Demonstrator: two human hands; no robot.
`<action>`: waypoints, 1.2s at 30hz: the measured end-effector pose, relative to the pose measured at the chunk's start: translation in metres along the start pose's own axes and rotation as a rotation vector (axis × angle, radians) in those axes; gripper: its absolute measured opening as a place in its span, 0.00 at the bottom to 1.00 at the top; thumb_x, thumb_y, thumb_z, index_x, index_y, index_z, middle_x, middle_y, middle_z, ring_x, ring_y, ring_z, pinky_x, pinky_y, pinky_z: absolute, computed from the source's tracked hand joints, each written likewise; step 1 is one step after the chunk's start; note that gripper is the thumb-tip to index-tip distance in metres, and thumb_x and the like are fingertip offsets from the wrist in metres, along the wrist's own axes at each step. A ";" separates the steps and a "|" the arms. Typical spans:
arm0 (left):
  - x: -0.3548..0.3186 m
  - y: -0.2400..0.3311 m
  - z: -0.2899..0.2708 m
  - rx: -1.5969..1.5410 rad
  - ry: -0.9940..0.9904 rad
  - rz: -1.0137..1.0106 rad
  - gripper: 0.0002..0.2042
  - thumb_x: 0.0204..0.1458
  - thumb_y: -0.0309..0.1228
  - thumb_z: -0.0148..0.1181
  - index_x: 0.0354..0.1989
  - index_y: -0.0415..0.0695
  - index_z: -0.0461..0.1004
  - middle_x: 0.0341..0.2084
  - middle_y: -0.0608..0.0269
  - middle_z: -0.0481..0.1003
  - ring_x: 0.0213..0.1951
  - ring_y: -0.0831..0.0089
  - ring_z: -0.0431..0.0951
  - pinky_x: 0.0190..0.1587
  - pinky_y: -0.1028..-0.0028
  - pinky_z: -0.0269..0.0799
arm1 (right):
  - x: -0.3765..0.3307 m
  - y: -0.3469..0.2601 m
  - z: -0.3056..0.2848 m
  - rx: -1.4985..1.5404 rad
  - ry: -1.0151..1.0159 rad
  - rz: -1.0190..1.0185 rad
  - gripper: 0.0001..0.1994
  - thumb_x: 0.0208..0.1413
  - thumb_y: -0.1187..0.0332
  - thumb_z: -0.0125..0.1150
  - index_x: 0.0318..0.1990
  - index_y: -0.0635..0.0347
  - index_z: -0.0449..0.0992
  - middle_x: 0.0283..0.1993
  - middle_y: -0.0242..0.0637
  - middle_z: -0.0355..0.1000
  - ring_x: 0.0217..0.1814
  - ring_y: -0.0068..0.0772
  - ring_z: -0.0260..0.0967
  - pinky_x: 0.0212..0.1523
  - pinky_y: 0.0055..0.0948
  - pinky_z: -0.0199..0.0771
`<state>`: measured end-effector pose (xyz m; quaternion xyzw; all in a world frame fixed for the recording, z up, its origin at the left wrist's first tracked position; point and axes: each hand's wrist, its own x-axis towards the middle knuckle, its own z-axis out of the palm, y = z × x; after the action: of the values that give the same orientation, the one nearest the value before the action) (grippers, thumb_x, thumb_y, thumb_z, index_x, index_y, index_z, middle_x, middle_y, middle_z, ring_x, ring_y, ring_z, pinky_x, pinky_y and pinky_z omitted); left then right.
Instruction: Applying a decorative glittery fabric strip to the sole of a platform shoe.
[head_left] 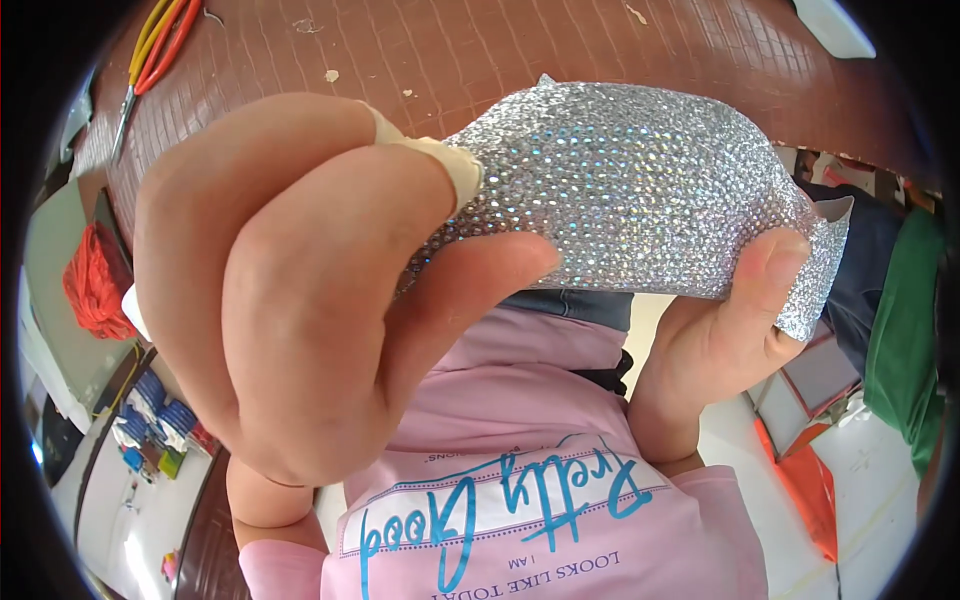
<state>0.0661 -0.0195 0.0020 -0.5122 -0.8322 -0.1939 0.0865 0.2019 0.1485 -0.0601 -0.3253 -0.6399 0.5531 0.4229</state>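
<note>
A curved, silver, glittering piece of material studded with rows of small rhinestones (620,190) is held up in front of me between both hands. My left hand (300,270) is closed on its left end, with the fingers bent over and the thumb lying along the lower edge. Cream-coloured covers (455,170) sit on the tips of its fingers. At the other end my right hand (730,320) grips the piece, its thumb pressed on the front near the right corner. The right fingers are mostly hidden behind the material.
A brown table with a crocodile-like pattern (450,50) lies beyond the piece. Scissors with red and yellow handles (150,60) rest on it at the far left. A red plastic bag (98,285) is at left; green cloth (905,330) and an orange item (805,490) are at right.
</note>
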 end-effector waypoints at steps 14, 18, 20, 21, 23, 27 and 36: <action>0.013 0.018 0.014 -0.035 -0.012 -0.063 0.25 0.37 0.42 0.72 0.42 0.45 0.70 0.38 0.63 0.71 0.33 0.73 0.69 0.33 0.78 0.66 | 0.006 -0.002 -0.007 0.109 -0.194 0.093 0.10 0.61 0.68 0.51 0.43 0.67 0.73 0.41 0.36 0.73 0.40 0.21 0.69 0.43 0.21 0.68; 0.013 0.020 0.016 -0.058 -0.003 -0.096 0.27 0.36 0.45 0.72 0.44 0.45 0.70 0.39 0.64 0.71 0.33 0.73 0.70 0.34 0.78 0.67 | 0.005 -0.006 0.007 0.268 -0.047 0.222 0.05 0.52 0.74 0.60 0.35 0.65 0.75 0.32 0.32 0.73 0.31 0.19 0.64 0.36 0.18 0.66; 0.013 0.018 0.018 -0.081 0.021 -0.059 0.28 0.35 0.45 0.72 0.44 0.45 0.70 0.39 0.64 0.71 0.33 0.73 0.70 0.35 0.78 0.67 | 0.005 -0.007 0.007 0.258 -0.043 0.224 0.05 0.52 0.74 0.59 0.35 0.65 0.74 0.32 0.32 0.73 0.31 0.19 0.63 0.36 0.18 0.65; 0.012 0.017 0.020 -0.108 0.042 -0.024 0.29 0.34 0.45 0.72 0.45 0.45 0.71 0.39 0.64 0.71 0.33 0.73 0.70 0.35 0.78 0.68 | 0.004 -0.008 0.007 0.244 -0.039 0.229 0.05 0.52 0.74 0.59 0.35 0.65 0.74 0.31 0.32 0.72 0.30 0.19 0.63 0.35 0.18 0.65; 0.011 0.015 0.023 -0.162 0.084 0.047 0.30 0.33 0.45 0.73 0.46 0.45 0.71 0.39 0.64 0.71 0.33 0.73 0.70 0.35 0.78 0.68 | 0.003 -0.008 0.006 0.216 -0.032 0.240 0.04 0.52 0.74 0.59 0.34 0.65 0.74 0.31 0.31 0.72 0.29 0.19 0.62 0.34 0.17 0.64; 0.013 0.021 0.018 -0.063 0.049 0.020 0.31 0.31 0.45 0.73 0.47 0.45 0.72 0.40 0.64 0.71 0.33 0.74 0.70 0.35 0.78 0.68 | 0.005 0.000 -0.008 0.149 -0.158 0.168 0.11 0.60 0.68 0.53 0.42 0.67 0.73 0.40 0.35 0.73 0.38 0.20 0.67 0.41 0.20 0.66; 0.016 0.011 0.016 -0.046 -0.014 0.045 0.34 0.29 0.42 0.74 0.49 0.42 0.71 0.39 0.62 0.75 0.31 0.78 0.69 0.29 0.82 0.68 | 0.005 0.005 -0.005 0.109 -0.199 0.182 0.13 0.63 0.64 0.50 0.45 0.67 0.72 0.42 0.37 0.73 0.41 0.21 0.69 0.43 0.21 0.66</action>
<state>0.0695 0.0050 -0.0045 -0.5339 -0.8165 -0.2074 0.0733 0.2037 0.1559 -0.0635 -0.3021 -0.6157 0.6525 0.3224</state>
